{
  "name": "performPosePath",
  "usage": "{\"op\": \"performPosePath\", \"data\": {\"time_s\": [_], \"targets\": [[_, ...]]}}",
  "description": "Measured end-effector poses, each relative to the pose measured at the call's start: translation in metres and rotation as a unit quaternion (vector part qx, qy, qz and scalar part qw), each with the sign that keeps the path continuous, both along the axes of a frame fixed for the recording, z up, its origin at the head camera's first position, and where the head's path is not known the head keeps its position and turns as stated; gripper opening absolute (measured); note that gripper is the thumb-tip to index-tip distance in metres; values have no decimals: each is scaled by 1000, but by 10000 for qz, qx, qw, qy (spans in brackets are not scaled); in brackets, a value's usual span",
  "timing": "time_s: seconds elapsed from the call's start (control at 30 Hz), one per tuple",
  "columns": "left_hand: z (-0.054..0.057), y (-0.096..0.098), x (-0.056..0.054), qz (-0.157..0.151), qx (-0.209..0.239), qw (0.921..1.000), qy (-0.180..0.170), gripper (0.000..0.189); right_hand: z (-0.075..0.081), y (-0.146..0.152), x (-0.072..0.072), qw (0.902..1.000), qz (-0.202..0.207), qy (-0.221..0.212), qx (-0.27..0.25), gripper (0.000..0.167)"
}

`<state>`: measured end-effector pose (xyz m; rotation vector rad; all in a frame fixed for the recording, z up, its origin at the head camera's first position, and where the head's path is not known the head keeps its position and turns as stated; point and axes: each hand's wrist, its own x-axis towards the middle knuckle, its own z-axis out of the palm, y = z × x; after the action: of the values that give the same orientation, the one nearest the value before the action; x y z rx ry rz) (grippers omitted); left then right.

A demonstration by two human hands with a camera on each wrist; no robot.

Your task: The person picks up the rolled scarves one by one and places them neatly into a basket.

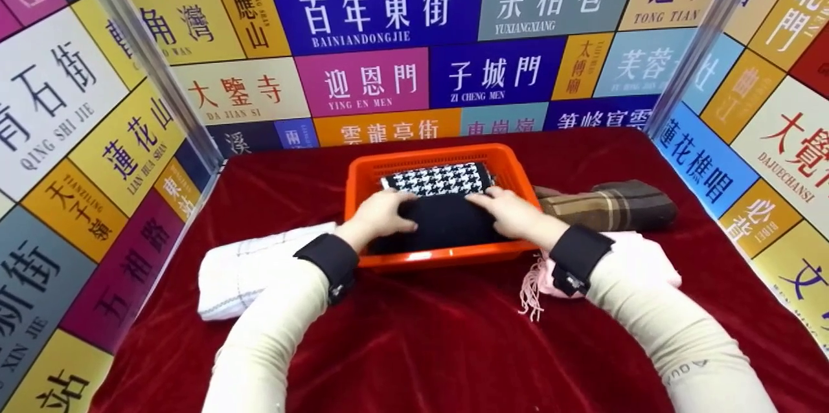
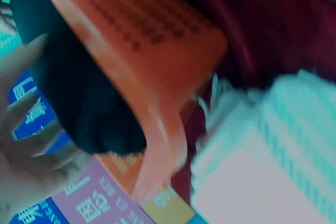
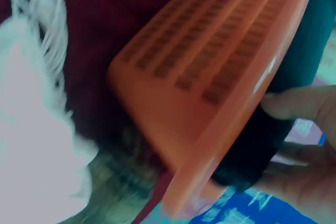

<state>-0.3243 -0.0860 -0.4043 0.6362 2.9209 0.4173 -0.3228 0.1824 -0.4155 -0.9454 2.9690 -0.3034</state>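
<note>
Inside the orange basket (image 1: 363,180), both hands' fingers (image 1: 405,222) grip the black cloth (image 1: 443,222) at its ends.

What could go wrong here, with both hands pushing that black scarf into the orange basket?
The black scarf bulges at the near rim of the orange basket, so it might spring back out once the left hand and right hand let go. Pressing down could also rumple the houndstooth scarf packed behind it. The pink fringed scarf lies under the right forearm and might get dragged along.
</note>
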Motion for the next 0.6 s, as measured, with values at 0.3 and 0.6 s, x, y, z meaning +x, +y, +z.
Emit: {"op": "performPosePath", "data": {"time_s": [0.3,0.6], "targets": [[-6,21,-10,-271,-716,9970,-149,72,10,-28,4,9882,348,-703,1316,66],[-14,37,-12,-543,-1781,9815,-448,66,1,-39,-6,9770,304,-1281,1678,53]]}}
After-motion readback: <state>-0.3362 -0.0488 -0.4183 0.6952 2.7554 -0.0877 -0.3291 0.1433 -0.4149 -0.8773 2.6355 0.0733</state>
